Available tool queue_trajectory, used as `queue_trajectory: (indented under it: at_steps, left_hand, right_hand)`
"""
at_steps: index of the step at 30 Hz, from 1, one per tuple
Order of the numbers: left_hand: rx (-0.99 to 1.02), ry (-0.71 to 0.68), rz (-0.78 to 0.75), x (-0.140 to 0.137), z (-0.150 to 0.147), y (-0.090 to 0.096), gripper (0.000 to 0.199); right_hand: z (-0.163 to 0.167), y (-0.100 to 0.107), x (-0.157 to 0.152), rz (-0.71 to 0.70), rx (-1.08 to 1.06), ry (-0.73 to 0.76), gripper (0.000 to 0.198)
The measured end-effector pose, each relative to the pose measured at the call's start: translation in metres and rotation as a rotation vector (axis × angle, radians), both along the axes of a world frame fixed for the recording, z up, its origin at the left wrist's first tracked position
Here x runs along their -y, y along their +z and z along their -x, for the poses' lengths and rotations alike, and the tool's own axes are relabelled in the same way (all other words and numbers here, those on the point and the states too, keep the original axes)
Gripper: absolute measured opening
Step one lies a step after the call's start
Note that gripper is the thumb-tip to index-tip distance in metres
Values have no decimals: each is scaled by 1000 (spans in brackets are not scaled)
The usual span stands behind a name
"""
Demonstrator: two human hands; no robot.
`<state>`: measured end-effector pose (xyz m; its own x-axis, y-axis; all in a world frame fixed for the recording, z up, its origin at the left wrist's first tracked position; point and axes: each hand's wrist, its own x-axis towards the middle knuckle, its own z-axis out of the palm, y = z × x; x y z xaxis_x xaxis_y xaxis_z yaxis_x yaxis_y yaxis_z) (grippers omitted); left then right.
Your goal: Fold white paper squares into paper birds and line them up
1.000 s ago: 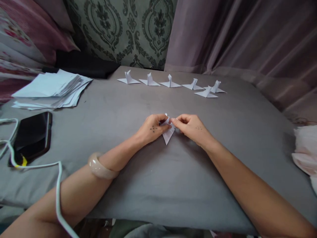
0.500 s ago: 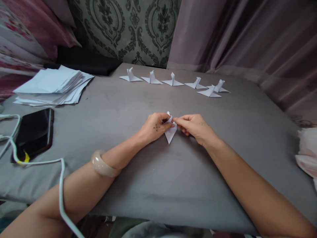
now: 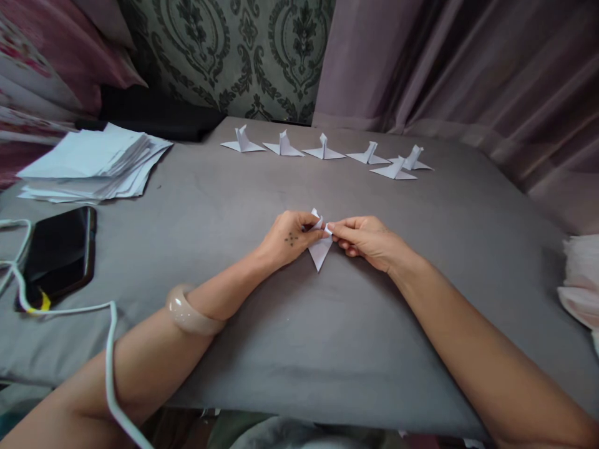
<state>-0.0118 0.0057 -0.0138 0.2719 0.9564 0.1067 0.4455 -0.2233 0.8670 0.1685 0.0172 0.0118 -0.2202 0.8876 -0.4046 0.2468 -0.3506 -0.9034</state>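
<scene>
Between my two hands is a folded white paper figure (image 3: pixel 320 254), its pointed end directed toward me over the grey cloth. My left hand (image 3: pixel 294 236) pinches its middle from the left between thumb and fingers, hiding part of the folds. From the right, my right hand (image 3: pixel 367 237) grips a small flap of the same paper between thumb and index finger. Its other fingers are curled beneath. A short tip of paper sticks up beyond my left fingers.
Several folded paper birds (image 3: pixel 324 149) stand in a row along the far side of the grey-covered table (image 3: pixel 262 349). At left lie a stack of white paper (image 3: pixel 88 159) and a black phone (image 3: pixel 58 249). A white cable (image 3: pixel 111 349) crosses my left forearm.
My right fingers have shifted slightly, and a small white flap now shows at their tips. The left hand keeps its hold on the paper. The whole view has moved a little.
</scene>
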Motion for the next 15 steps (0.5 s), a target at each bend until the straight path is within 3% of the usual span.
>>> queue_trajectory:
  at_steps: [4,15]
  left_hand:
    - [-17,2,-26,0,1,-1,23]
    - [19,38,-31,0,-1,-1,22]
  right_hand:
    - [-2,2,-2,28,-6,42,31]
    - [1,3,-4,94,54,-56,23]
